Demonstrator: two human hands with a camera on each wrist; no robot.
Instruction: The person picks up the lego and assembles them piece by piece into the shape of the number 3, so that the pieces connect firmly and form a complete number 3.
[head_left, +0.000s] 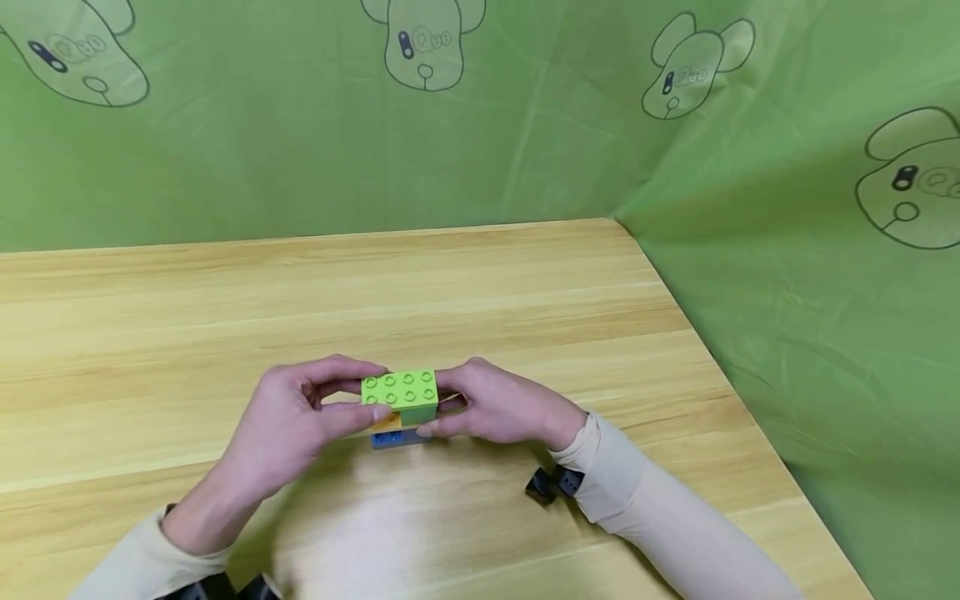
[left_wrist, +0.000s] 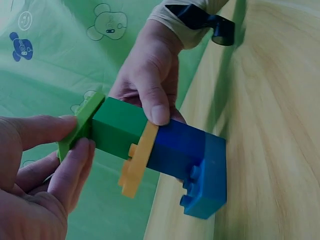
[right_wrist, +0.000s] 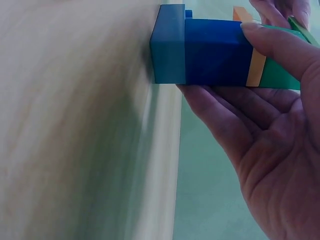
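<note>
Between my hands is an upright stack of toy building bricks. At its bottom sits a lighter blue brick point(left_wrist: 212, 185), followed upward by a dark blue brick point(right_wrist: 217, 52), a thin orange brick point(left_wrist: 140, 162) and a green brick point(left_wrist: 120, 125). A thin lime-green brick point(head_left: 400, 387) lies over the green one; I cannot tell whether it is fully seated. My left hand point(head_left: 281, 429) pinches the lime-green brick's edges between thumb and fingers. From the other side my right hand point(head_left: 498, 404) grips the stack, its thumb by the orange brick. The orange and lighter blue bricks jut out, showing studs.
A wooden table point(head_left: 315, 308) spreads beneath the hands. Green cloth point(head_left: 300, 150) with printed animal heads hangs behind it and along the right side. Dark wrist-worn devices show near each cuff, the right one point(head_left: 555, 483) close above the tabletop.
</note>
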